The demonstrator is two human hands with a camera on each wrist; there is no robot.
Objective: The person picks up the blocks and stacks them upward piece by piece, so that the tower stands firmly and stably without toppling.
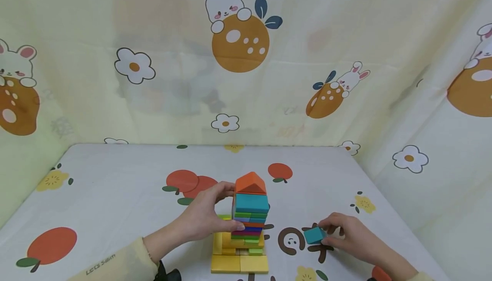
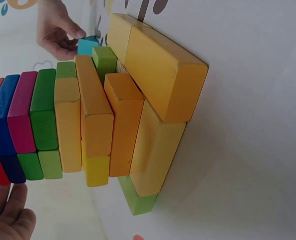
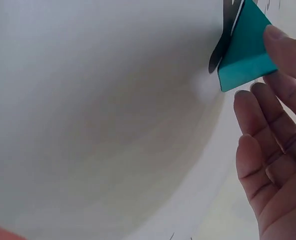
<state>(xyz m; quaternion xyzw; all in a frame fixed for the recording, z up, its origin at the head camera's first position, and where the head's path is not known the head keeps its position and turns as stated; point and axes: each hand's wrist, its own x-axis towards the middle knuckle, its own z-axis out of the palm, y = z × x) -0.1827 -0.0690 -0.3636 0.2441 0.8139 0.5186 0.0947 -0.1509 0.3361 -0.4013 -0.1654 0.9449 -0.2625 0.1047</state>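
While the left hand [image 1: 209, 218] steadies the block tower [image 1: 249, 217] from its left side, thumb low against the purple and blue layers and fingers curled round behind the teal block near the top, the right hand [image 1: 347, 235] is off to the right pinching a loose teal block [image 1: 314, 235] that sits on the tablecloth [image 1: 115, 195]. The fingertips [image 3: 275, 35] touch that block's top and near edge. An orange roof block [image 1: 250, 183] caps the tower just above the left fingers; flat yellow blocks [image 1: 239, 264] form the base below that hand. No containers around, just the printed cloth backdrop [image 1: 246, 59] behind.
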